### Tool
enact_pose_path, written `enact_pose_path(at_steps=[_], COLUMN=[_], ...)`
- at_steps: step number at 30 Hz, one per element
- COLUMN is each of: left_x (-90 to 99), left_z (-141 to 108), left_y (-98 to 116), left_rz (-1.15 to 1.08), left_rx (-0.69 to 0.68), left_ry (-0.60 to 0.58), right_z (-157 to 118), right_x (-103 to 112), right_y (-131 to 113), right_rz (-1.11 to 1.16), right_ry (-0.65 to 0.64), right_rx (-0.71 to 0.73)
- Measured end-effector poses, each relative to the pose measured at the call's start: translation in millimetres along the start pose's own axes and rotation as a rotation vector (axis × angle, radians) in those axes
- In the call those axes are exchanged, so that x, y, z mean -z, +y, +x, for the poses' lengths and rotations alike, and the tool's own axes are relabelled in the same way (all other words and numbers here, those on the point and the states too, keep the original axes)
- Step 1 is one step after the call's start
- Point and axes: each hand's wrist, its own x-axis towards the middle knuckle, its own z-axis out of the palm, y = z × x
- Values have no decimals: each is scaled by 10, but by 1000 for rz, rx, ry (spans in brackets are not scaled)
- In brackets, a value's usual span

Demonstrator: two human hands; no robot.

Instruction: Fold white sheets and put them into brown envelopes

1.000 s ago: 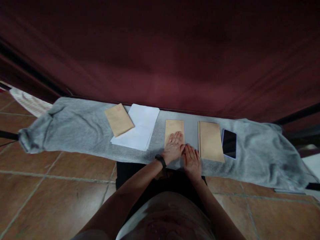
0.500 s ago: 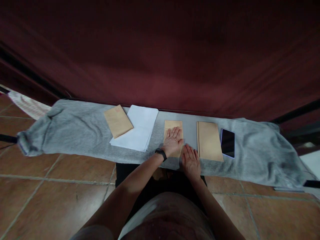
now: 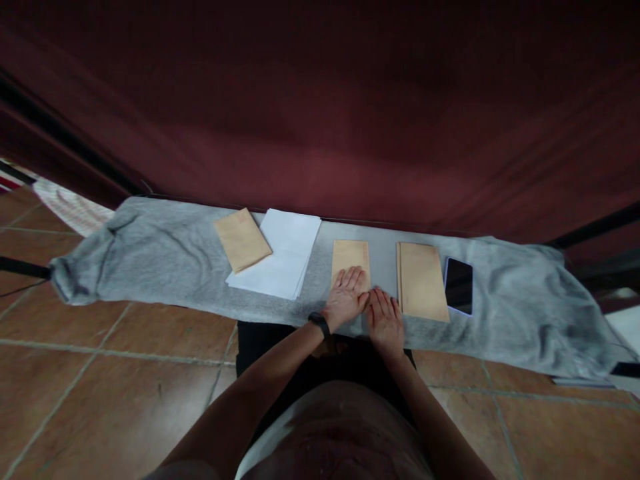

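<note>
A tan paper envelope point(image 3: 351, 253) lies on the grey cloth in front of me. My left hand point(image 3: 346, 295), with a black band on its wrist, rests flat over the lower part of it, fingers stretched out. Just to the right, my right hand point(image 3: 385, 321) lies palm down on the cloth, its fingers straight and close to the envelope's right edge. The fingertips of both hands nearly meet. Beneath my left palm the envelope's lower end is hidden.
Stacked tan envelopes point(image 3: 424, 283) lie to the right, beside a phone point(image 3: 459, 287) with a dark screen. Leftward, white paper sheets point(image 3: 290, 253) carry another envelope stack point(image 3: 243, 240) on one side. Grey cloth point(image 3: 165, 260) covers the narrow surface; a dark red panel point(image 3: 320, 133) rises behind.
My left hand has slid down the envelope toward me, uncovering more of its upper part. My right hand stays nearly in place. The whole view has shifted slightly.
</note>
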Motion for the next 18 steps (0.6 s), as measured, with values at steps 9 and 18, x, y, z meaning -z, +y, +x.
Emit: enact_pose_path(at_steps=[9, 18], left_x=[37, 1], left_z=[-287, -434], left_y=[68, 57], left_rz=[22, 47], left_rx=[-69, -81], left_ry=[-6, -41], right_z=[101, 184], right_x=[14, 52], right_y=[-105, -407], right_rz=[213, 190], right_ry=[-37, -169], right_rx=[-36, 52])
